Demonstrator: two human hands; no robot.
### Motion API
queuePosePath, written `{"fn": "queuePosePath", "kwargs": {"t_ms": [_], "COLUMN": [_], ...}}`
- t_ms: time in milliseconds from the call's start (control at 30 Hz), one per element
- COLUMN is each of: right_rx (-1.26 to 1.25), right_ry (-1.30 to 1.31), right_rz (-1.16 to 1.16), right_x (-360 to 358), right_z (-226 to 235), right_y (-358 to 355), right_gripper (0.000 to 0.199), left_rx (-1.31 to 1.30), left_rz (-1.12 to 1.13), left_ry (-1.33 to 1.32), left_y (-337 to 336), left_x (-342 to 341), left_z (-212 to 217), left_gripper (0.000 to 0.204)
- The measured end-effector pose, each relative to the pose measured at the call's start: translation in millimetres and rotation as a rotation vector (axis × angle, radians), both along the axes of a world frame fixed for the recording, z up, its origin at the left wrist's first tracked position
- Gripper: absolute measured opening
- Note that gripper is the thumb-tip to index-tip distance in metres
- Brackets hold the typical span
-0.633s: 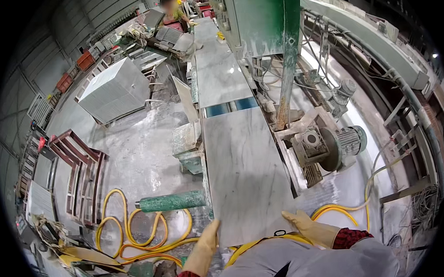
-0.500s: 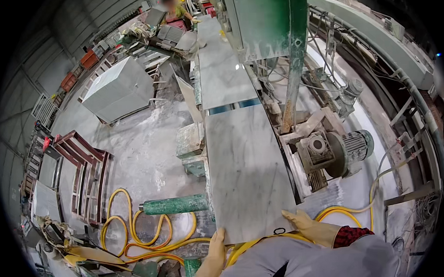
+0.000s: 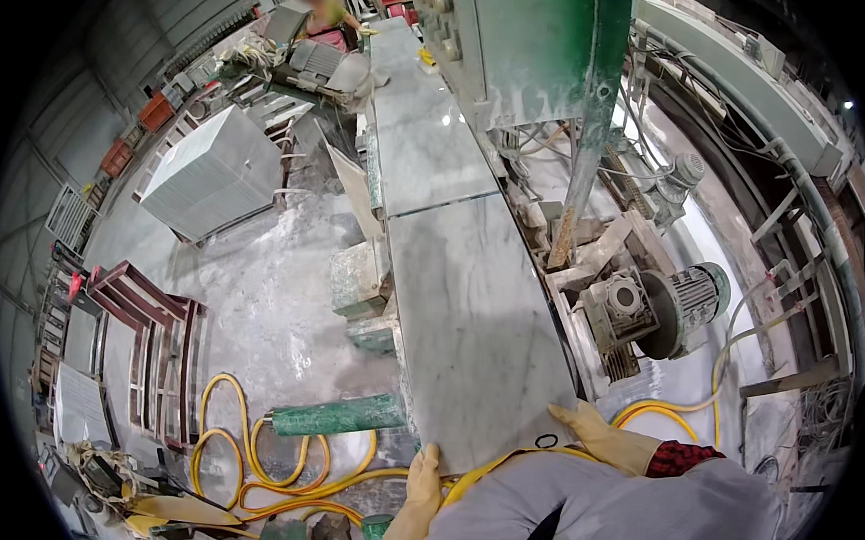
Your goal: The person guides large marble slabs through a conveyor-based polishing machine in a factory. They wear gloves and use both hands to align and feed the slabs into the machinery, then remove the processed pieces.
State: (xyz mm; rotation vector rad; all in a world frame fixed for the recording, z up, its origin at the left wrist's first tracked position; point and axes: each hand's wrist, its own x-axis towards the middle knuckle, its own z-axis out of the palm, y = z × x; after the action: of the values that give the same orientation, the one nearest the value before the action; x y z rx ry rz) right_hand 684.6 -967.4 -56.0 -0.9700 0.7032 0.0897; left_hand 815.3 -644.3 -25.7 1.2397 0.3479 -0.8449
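A grey-veined white marble slab (image 3: 478, 326) lies flat on the conveyor line in front of me, its near end close to my body. My left hand (image 3: 421, 488), in a cream glove, grips its near left corner. At the near right corner my right hand (image 3: 609, 438), gloved alike, holds the edge with its fingers over the side. A small dark ring mark (image 3: 546, 441) shows on the slab by the near edge. Beyond, a second marble slab (image 3: 432, 154) lies in line, with only a thin dark seam between the two.
Right of the line stand a motor (image 3: 694, 297) and a green machine housing (image 3: 548, 43). A green roller (image 3: 337, 415) juts out left above looped yellow hoses (image 3: 233, 443). Farther left are a dark red metal frame (image 3: 166, 349) and a pale block stack (image 3: 211, 173). Another person (image 3: 327, 24) stands at the far end.
The near slab has slid away from me against the far slab, closing the blue gap that showed between them. Both my hands stay at its near corners.
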Motion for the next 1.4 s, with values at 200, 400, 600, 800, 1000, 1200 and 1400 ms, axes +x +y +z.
{"fn": "queuePosePath", "kwargs": {"t_ms": [200,400,600,800,1000,1200,1400], "right_rx": [0.003,-0.093,-1.14,-0.56,-1.027,-1.365,-1.647], "right_ry": [-0.021,0.098,-0.129,0.201,0.554,-0.04,-0.368], "right_rz": [-0.025,0.031,0.525,0.306,0.447,0.29,0.502], "right_x": [11,27,5,5,21,73,124], "right_z": [11,57,27,17,100,100,13], "right_y": [3,2,-25,-37,-41,-38,-35], "right_gripper": [0.052,0.048,0.056,0.056,0.028,0.026,0.071], "left_rx": [0.076,0.209,0.137,0.462,0.937,0.569,0.68], "left_rz": [0.012,-0.077,-0.055,-0.324,-0.812,-0.51,-0.95], "left_ry": [-0.072,-0.084,-0.058,-0.261,-0.586,-1.45,-1.752], "left_y": [1,-13,0,9,29,-36,-115], "left_x": [13,24,28,41,109,133,138], "left_z": [-29,22,-25,-32,35,36,12], "left_gripper": [0.039,0.037,0.038,0.045,0.041,0.043,0.061]}}
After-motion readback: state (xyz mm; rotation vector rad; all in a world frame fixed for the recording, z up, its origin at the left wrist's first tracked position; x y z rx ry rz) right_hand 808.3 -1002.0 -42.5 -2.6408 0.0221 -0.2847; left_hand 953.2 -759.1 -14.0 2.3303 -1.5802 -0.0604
